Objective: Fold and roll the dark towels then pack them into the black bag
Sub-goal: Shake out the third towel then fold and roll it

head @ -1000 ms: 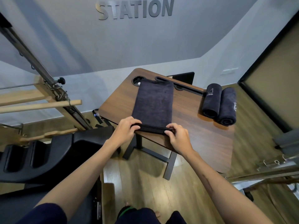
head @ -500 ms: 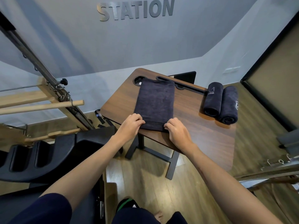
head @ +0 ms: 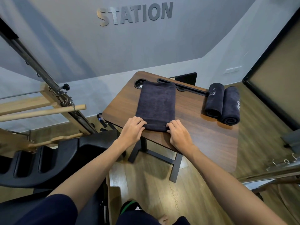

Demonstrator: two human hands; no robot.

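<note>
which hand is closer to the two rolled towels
Right. The right hand grips the flat towel's near right corner, on the rolled towels' side; the left hand grips the near left corner, farther away.

Folded towel (head: 156, 104) left of rolled towels (head: 222, 103)

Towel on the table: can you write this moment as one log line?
left hand and right hand: rolling near edge | flat towel: barely rolled | rolled towels: two
</note>
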